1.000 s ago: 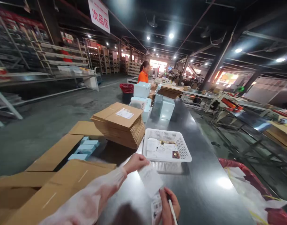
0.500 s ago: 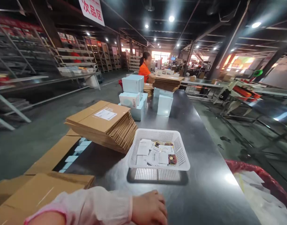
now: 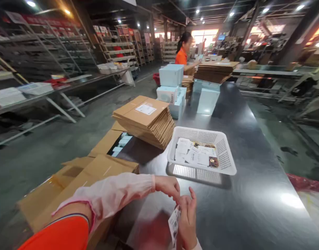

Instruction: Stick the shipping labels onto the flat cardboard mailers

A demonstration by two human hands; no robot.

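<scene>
Warehouse table (image 3: 240, 146): near the white basket (image 3: 202, 151) of slips, both hands pinch one label (image 3: 174, 224), right hand (image 3: 186, 220) and left hand (image 3: 167, 185); labelling looks barely started.

Basket (image 3: 224, 158) on table (image 3: 253, 194), flat cartons (image 3: 146, 119) to its left, stacked boxes (image 3: 172, 86) farther back.

head cam: worn up top, looking forward and down along the worktop (image 3: 253, 146)
closeness: near edge right under it, far end distant
</scene>
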